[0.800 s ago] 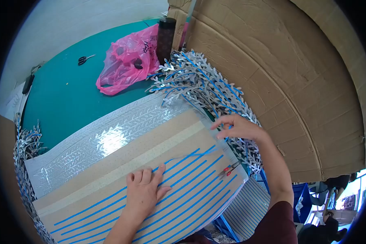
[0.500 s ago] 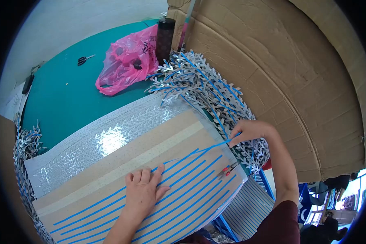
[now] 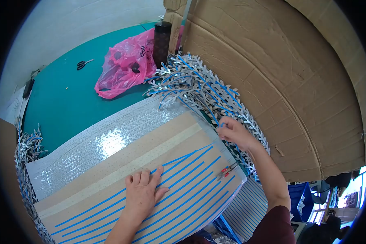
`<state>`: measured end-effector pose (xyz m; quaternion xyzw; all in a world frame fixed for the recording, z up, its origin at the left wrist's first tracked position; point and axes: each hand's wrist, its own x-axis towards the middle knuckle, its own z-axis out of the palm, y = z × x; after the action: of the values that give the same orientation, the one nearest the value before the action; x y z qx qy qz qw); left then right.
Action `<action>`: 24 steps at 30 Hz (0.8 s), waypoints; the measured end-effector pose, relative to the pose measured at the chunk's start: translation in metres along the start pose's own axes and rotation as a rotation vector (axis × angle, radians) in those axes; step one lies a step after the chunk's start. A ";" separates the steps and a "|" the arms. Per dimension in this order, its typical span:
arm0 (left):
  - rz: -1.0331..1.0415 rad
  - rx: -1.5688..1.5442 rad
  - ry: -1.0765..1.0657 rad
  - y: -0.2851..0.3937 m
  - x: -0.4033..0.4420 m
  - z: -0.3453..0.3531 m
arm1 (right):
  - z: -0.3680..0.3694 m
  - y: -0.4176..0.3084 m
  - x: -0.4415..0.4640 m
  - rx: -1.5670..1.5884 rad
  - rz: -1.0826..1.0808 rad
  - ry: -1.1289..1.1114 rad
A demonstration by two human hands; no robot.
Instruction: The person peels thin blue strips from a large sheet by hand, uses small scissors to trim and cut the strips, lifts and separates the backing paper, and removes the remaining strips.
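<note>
A cardboard wall (image 3: 272, 77) closes off the right of the green desk (image 3: 65, 101). On its near part lies a brown sheet (image 3: 150, 139), pressed by the flat, spread left hand (image 3: 142, 191). The right hand (image 3: 229, 131), fingers curled, whether pinching unclear, is nearer the topmost blue strip's (image 3: 195, 151) far end; that strip slants left and nearward from it.

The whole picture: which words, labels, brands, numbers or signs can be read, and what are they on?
None can be read for certain.
Pink bag: dark printing near the bottle, too small and creased to read.
Bottle: no lettering can be made out.
Brown sheet: no lettering visible.
</note>
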<state>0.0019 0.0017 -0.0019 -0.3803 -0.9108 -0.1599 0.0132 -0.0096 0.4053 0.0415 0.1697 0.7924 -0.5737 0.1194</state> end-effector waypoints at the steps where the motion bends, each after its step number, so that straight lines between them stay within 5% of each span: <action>1: 0.000 0.001 0.000 0.000 0.000 0.000 | 0.003 -0.004 0.001 -0.099 -0.057 -0.010; 9: -0.008 -0.013 -0.008 0.001 0.000 -0.001 | 0.014 -0.032 0.007 -0.402 -0.292 -0.286; 15: -0.012 -0.027 -0.007 -0.001 0.000 -0.001 | 0.002 -0.054 0.005 -0.619 -0.061 -0.655; 24: -0.005 -0.023 0.010 -0.001 0.000 -0.001 | -0.023 -0.020 0.008 -0.650 -0.324 -0.262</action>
<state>0.0010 0.0011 -0.0009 -0.3772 -0.9099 -0.1723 0.0128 -0.0252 0.4229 0.0625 -0.0792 0.9274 -0.3210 0.1750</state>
